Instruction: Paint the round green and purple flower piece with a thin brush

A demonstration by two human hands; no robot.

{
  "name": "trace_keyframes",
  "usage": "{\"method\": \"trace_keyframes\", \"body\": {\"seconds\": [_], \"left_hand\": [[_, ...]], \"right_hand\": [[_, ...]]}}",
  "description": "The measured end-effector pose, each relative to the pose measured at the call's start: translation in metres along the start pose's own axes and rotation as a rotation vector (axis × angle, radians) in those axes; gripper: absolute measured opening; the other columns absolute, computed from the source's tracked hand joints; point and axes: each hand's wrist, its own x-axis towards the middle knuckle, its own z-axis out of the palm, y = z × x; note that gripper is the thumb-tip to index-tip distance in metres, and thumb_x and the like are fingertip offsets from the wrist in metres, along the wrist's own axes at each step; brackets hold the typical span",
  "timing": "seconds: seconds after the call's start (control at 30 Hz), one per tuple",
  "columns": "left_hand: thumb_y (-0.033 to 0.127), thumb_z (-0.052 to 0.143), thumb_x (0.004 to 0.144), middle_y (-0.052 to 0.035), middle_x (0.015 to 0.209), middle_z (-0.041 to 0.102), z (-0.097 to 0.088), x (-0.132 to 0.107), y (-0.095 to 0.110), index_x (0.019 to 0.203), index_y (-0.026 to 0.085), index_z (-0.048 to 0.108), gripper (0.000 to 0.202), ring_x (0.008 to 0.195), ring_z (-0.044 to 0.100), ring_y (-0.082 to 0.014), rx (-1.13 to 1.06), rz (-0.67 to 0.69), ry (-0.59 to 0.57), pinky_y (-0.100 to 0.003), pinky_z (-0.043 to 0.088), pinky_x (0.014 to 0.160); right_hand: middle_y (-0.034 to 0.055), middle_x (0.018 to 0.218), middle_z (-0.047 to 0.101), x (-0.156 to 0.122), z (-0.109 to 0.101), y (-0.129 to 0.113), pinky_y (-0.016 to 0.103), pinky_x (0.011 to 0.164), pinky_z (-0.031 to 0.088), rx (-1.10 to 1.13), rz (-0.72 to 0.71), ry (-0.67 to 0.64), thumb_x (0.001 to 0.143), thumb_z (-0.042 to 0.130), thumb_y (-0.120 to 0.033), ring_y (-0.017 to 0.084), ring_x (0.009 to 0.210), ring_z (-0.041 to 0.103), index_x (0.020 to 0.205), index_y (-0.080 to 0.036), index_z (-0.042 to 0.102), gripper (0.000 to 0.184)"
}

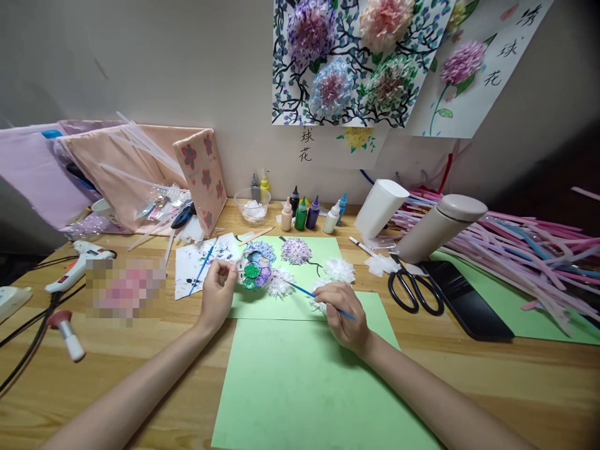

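My left hand (217,292) pinches the rim of a round paint palette (254,273), tilted up with green, purple and blue paint in its wells. A thin blue paintbrush (304,290) is gripped between the fingers of my right hand (343,314). The brush tip is beside a pale, lilac-tinted paper flower (280,282); whether they touch I cannot tell. Behind the palette lies a blue flower (260,251), with a purple flower (295,250) to its right. A white flower (339,269) sits above my right hand, and another is partly hidden by my fingers.
Green paper (300,381) covers the middle of the wooden table. At left are a hot glue gun (77,265) and a paint-marked sheet (185,281) with another brush. Paint bottles (301,214) line the back. Scissors (415,290), a phone (466,300) and a tumbler (445,225) lie right.
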Motion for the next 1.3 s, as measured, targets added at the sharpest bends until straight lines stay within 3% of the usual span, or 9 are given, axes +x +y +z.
{"method": "trace_keyframes", "body": {"seconds": [0.13, 0.37, 0.53, 1.0, 1.2, 1.3], "left_hand": [[0.040, 0.054, 0.081, 0.0024, 0.068, 0.049, 0.0004, 0.0006, -0.0002, 0.072, 0.021, 0.046, 0.022, 0.065, 0.049, -0.0129, -0.013, 0.005, -0.005, -0.024, 0.040, 0.062], [0.040, 0.055, 0.080, 0.0021, 0.069, 0.049, 0.0005, -0.0005, 0.0004, 0.073, 0.020, 0.047, 0.023, 0.065, 0.048, -0.0127, -0.010, 0.001, 0.003, -0.023, 0.039, 0.062], [0.043, 0.054, 0.080, 0.0012, 0.071, 0.049, 0.0013, -0.0014, 0.0020, 0.073, 0.021, 0.046, 0.025, 0.066, 0.049, -0.0135, -0.013, 0.001, -0.009, -0.024, 0.040, 0.063], [0.040, 0.055, 0.080, 0.0012, 0.071, 0.051, 0.0004, -0.0015, 0.0004, 0.073, 0.020, 0.047, 0.023, 0.066, 0.049, -0.0131, 0.001, 0.004, -0.005, -0.024, 0.041, 0.063], [0.042, 0.055, 0.081, 0.0012, 0.072, 0.051, 0.0009, -0.0016, 0.0020, 0.073, 0.021, 0.046, 0.024, 0.067, 0.049, -0.0132, -0.009, 0.004, -0.010, -0.024, 0.041, 0.064], [0.042, 0.054, 0.080, 0.0012, 0.071, 0.051, 0.0011, -0.0014, 0.0024, 0.072, 0.021, 0.046, 0.024, 0.066, 0.049, -0.0134, -0.014, 0.006, -0.008, -0.024, 0.041, 0.063]], "right_hand": [[0.0051, 0.086, 0.063, -0.0012, -0.0010, 0.0016, 0.035, 0.073, 0.045, -0.004, 0.072, 0.026, 0.084, 0.038, -0.008, 0.019, 0.082, 0.057, 0.097, -0.022, 0.053, 0.024], [0.0053, 0.085, 0.064, -0.0035, -0.0016, 0.0027, 0.036, 0.073, 0.045, 0.006, 0.061, -0.019, 0.086, 0.038, -0.012, 0.020, 0.083, 0.058, 0.096, -0.022, 0.054, 0.021], [0.0055, 0.087, 0.063, -0.0023, -0.0017, 0.0020, 0.036, 0.073, 0.046, 0.009, 0.048, 0.043, 0.088, 0.036, -0.012, 0.019, 0.082, 0.058, 0.098, -0.023, 0.053, 0.022], [0.0052, 0.086, 0.064, -0.0005, -0.0008, 0.0003, 0.034, 0.072, 0.045, 0.010, 0.014, -0.038, 0.087, 0.038, -0.010, 0.019, 0.083, 0.057, 0.097, -0.022, 0.053, 0.021], [0.0051, 0.086, 0.063, -0.0020, -0.0017, 0.0016, 0.036, 0.074, 0.043, 0.022, 0.066, 0.057, 0.089, 0.035, -0.013, 0.019, 0.083, 0.058, 0.096, -0.023, 0.053, 0.022], [0.0046, 0.085, 0.064, -0.0022, -0.0019, 0.0020, 0.036, 0.074, 0.041, 0.021, 0.051, 0.022, 0.089, 0.035, -0.015, 0.019, 0.081, 0.058, 0.096, -0.023, 0.053, 0.021]]}}
